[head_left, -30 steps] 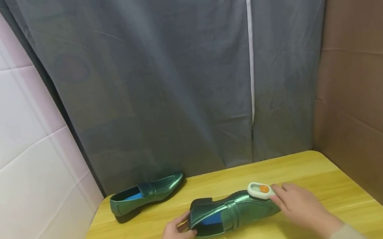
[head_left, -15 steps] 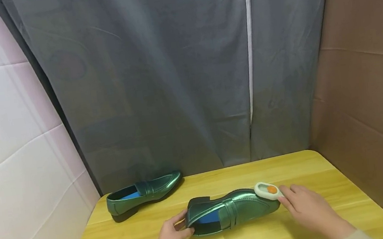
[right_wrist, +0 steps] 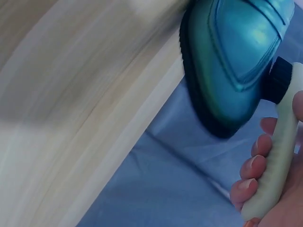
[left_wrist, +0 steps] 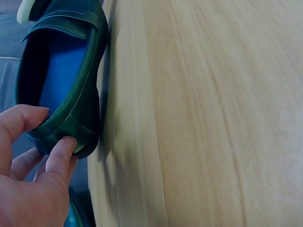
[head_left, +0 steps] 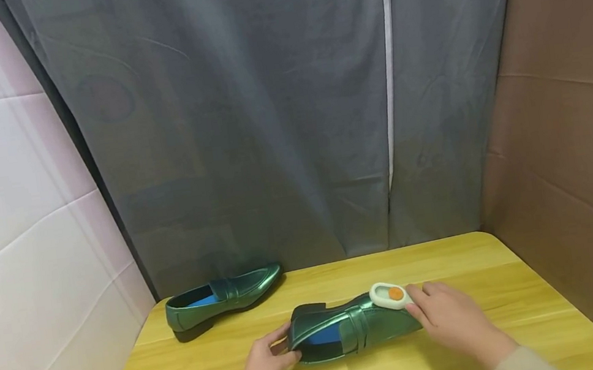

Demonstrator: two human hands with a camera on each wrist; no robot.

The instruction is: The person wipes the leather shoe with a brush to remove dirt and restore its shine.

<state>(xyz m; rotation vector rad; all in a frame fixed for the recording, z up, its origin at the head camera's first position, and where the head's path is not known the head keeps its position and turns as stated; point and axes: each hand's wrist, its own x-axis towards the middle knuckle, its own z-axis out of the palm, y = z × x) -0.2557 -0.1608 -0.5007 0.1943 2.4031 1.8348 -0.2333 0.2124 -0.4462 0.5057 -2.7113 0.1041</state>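
Green shoe [head_left: 355,329] lies pinched at its heel by your left fingers [left_wrist: 60,153]; your right fingers [right_wrist: 252,166] curl round the pale brush [right_wrist: 284,137] at its front.

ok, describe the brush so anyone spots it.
At the yellow wooden table, find the green shoe held at its heel by the left hand. The right hand grips the brush: pale with an orange spot, unlike the green shoe.

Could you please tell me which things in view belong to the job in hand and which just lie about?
Part of the job:
green shoe, heel end held by the left hand
brush, held by the right hand at that shoe's front

Just there:
second green shoe, untouched on the table, apparently its match
grey curtain behind
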